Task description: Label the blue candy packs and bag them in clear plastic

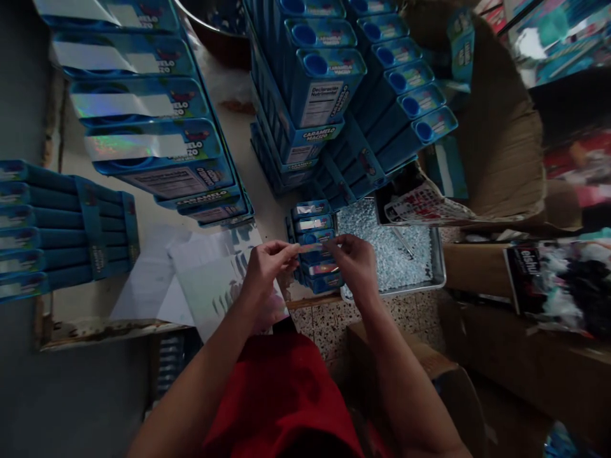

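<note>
Two bare forearms entered from about 6 o'clock, no sleeves visible up to the frame edge. Left hand [265, 264] and right hand [356, 262] were bare: no gloves, rings, watch or wristbands seen. Red garment [281, 394] sat at 6 o'clock between the forearms, plain fabric, no visible print. Low light, nails too dim to tell.

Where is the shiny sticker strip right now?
In the head view, the shiny sticker strip sits near the middle, pinched between the left hand and right hand, just above a small stack of blue boxes beside the metal tray.
</note>
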Available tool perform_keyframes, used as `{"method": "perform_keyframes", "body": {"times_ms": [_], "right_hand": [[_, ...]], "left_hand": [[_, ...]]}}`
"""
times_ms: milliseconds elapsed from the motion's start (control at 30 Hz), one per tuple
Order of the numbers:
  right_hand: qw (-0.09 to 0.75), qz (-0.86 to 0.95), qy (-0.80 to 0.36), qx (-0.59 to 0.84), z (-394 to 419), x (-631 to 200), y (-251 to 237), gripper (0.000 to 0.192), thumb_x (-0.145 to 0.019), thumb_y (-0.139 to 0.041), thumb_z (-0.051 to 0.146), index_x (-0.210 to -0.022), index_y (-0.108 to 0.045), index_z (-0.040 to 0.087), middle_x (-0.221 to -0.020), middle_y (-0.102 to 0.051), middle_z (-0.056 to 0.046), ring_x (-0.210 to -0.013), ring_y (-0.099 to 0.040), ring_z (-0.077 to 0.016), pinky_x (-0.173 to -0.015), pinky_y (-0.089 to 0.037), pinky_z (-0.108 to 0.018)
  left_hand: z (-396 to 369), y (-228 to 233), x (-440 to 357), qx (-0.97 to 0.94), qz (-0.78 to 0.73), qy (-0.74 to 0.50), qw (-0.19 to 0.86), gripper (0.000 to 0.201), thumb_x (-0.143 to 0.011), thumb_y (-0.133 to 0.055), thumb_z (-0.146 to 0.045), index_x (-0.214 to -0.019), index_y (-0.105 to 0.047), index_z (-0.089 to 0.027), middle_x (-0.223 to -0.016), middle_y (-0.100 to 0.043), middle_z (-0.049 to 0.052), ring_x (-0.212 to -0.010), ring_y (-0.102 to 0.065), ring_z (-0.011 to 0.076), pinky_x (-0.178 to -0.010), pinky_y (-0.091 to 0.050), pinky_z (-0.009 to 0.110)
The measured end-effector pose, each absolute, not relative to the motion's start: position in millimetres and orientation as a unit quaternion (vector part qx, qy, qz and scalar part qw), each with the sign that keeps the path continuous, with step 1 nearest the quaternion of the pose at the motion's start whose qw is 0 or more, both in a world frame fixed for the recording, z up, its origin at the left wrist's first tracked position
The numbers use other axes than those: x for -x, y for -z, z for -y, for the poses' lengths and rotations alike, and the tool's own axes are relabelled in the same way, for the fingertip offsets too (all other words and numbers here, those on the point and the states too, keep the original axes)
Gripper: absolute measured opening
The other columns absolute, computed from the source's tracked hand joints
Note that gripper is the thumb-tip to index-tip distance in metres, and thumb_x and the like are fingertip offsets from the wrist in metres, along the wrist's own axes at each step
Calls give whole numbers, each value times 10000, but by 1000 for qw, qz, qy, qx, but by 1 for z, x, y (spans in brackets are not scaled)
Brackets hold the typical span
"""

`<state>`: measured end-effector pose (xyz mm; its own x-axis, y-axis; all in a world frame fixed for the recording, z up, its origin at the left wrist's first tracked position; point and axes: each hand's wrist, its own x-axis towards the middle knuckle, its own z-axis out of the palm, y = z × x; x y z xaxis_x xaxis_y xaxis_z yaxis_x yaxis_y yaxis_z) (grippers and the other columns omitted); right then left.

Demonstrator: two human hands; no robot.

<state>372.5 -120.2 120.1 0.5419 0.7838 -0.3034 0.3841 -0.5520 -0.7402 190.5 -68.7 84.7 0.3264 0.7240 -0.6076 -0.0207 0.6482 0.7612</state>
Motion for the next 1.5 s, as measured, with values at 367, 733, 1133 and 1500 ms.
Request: {"method": "perform_keyframes", "body": {"times_ms": [367,733,1133,1500], "right_hand": [[229,430,-267,831,99,-385,-94,174,-824,-661,340,-735,-738,211,-595,-650,4,-566,-572,-161,-564,-319,-274],[345,322,-268,840,109,-384,-115,328,-766,-794,431,-883,-546,251,-525,-492,89,-474,-474,-127,-506,-345,-273],[395,289,-395,778,123,-357,-140,374,-796,-783,537,-908,-578,245,-587,-564,67,-512,-565,-129,-474,-409,-241],[402,285,-422,761,137,-384,-110,377,-673,-828,301,-998,-672,191,-753,-749,-6,-704,-710,-186,-692,-538,-327]], "left_hand": [[62,-62,-208,-309,-563,-268,718,310,-710,-836,-428,-823,-759,-150,-692,-698,35,-630,-656,145,-621,-538,274],[83,-40,-216,-330,-664,-334,582,372,-789,-795,-365,-1076,-649,-178,-918,-701,47,-774,-665,151,-666,-533,252],[109,-99,-203,-291,-497,-268,772,286,-709,-856,-451,-769,-740,-196,-651,-663,8,-590,-609,133,-566,-514,262],[96,-91,-203,-340,-574,-263,697,193,-742,-836,-375,-755,-757,-199,-656,-689,29,-585,-613,150,-556,-503,280]]}}
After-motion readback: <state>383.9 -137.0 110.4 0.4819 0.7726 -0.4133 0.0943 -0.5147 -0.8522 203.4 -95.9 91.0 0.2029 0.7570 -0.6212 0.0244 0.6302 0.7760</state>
